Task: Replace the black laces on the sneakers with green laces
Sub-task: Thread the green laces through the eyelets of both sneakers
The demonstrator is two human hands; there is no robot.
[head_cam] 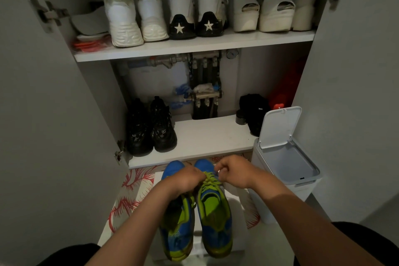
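Observation:
Two blue and green sneakers stand side by side on a white box [235, 205], toes away from me: the left sneaker [178, 229] and the right sneaker [216, 216]. A green lace [210, 178] runs through the front eyelets of the right sneaker. My left hand [186, 177] is curled over the lacing between the two shoes, and what its fingers hold is hidden. My right hand [234, 170] pinches the green lace just right of the shoe's toe. No black lace shows.
An open white cupboard [194, 48] stands in front, with white shoes [125, 15] on the upper shelf and black sneakers [151, 127] on the lower. A white bin [285, 166] with its lid up is right of the shoes. A red-patterned mat [129, 196] lies underneath.

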